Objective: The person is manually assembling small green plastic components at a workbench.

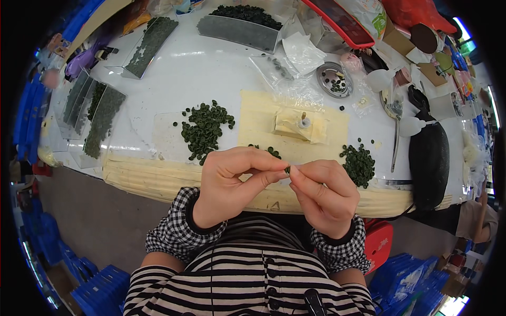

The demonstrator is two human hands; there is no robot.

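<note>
Near the table's front edge, my left hand [234, 181] and my right hand [328, 195] meet at their fingertips. Between them they pinch a small dark green piece [288, 170], mostly covered by the fingers. Beyond my left hand lies a large heap of small round dark green pieces [204, 131]. A smaller heap of like pieces [359, 164] sits to the right of my right hand. A few more pieces [272, 151] show just past my left fingers. Straight ahead, a block wrapped in yellowish tape [300, 125] with a short upright pin stands on a yellowish sheet [253, 113].
Clear bins of dark pieces stand at the back [240, 31], back left [150, 47] and left [105, 118]. A round metal dish [334, 80], tweezers [395, 142] and a black pouch [429, 163] lie to the right. A red-framed phone [342, 23] overhangs the far side.
</note>
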